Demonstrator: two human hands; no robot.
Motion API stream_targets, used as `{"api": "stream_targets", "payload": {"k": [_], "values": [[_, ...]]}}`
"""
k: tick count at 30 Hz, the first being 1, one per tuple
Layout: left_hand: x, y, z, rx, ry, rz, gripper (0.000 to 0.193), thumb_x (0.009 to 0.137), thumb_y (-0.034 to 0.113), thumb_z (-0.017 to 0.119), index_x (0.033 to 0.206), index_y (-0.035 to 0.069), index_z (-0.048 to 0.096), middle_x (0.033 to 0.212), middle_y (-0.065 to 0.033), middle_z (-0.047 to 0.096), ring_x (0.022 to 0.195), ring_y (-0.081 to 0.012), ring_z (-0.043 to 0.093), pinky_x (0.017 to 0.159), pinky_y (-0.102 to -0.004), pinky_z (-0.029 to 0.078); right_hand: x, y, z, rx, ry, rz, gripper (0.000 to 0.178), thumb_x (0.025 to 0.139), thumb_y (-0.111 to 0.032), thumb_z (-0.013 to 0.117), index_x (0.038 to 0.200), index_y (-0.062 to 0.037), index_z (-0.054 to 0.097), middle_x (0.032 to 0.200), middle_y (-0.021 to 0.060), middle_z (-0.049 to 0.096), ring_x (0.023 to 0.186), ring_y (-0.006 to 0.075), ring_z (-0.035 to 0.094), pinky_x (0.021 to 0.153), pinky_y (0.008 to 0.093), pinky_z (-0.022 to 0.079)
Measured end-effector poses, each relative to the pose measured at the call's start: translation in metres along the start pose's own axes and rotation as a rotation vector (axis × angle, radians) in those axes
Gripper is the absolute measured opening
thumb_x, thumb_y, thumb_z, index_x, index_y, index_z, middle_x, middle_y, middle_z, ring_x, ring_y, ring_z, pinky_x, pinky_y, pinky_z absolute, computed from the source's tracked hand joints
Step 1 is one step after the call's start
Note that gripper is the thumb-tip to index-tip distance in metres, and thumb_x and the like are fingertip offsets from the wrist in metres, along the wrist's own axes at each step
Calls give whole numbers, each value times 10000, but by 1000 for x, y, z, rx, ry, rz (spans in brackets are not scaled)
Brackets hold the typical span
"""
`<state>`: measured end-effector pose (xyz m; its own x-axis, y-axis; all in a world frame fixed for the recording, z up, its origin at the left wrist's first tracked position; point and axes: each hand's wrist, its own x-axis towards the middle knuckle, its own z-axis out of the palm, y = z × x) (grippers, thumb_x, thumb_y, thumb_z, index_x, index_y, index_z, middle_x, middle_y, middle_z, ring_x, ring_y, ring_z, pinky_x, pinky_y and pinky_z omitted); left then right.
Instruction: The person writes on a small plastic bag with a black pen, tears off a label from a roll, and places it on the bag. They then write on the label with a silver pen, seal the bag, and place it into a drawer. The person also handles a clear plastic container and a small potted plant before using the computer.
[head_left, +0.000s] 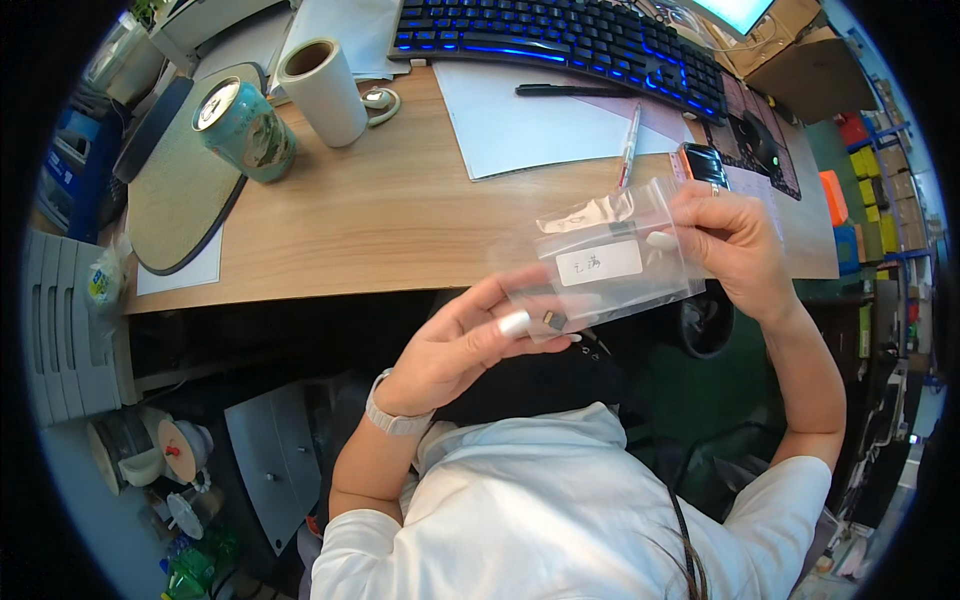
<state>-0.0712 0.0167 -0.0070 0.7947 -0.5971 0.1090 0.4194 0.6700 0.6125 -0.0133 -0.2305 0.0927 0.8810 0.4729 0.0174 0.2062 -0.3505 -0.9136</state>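
A clear plastic zip bag (655, 284) with a white handwritten label (585, 268) is held level just past the desk's front edge. My right hand (735, 240) pinches its right end between thumb and fingers. At the opposite end, my left hand (465, 335) has its fingers beneath the plastic and its thumb on top. A small dark piece with a gold-coloured patch (554, 320), like a tiny chip or memory card, shows in the bag's lower left corner, beside my left thumb.
On the wooden desk (370, 220) stand a drink can (255, 135) and a white paper roll (335, 100). Farther back lie white sheets (520, 130), a black pen (570, 91), a clear pen (629, 150) and a lit keyboard (560, 45). A mouse (760, 140) rests at right.
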Motion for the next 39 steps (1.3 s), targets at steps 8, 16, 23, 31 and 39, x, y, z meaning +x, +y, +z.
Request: {"api": "stream_targets", "payload": {"k": [8,16,23,31,39], "values": [[13,-3,5,-34,46,-87,395,976,208,380,1230,-89,440,1166,-222,552,1052,-342,577,911,-497,472,-2,-18,1,-16,-151,155,185,863,-115,614,958,36,664,816,20,616,739,61,527,634,210,419],[9,0,9,127,68,-157,295,938,141,468,1165,-49,469,1025,-267,605,886,-307,651,702,-370,565,-11,-18,1,23,58,233,220,881,-153,601,950,46,665,760,36,656,689,43,543,622,200,439],[4,-6,11,95,95,-213,192,906,119,553,1001,-46,573,934,-197,657,808,-220,668,664,-283,556,-15,-33,8,-214,-54,123,163,834,-102,632,876,49,676,746,66,665,669,82,583,628,218,461],[-2,-6,13,136,153,-198,215,890,132,584,996,-55,600,886,-163,668,774,-180,664,633,-255,550,-18,-33,13,-212,-113,164,132,778,-76,682,855,31,682,779,89,675,684,94,602,632,237,475],[-5,-19,15,232,181,-42,209,867,104,615,1004,-52,604,912,-141,658,757,-151,641,628,-240,546,-22,-28,17,-181,-60,170,124,732,-75,718,811,7,667,713,22,615,650,70,557,602,214,432]]}}
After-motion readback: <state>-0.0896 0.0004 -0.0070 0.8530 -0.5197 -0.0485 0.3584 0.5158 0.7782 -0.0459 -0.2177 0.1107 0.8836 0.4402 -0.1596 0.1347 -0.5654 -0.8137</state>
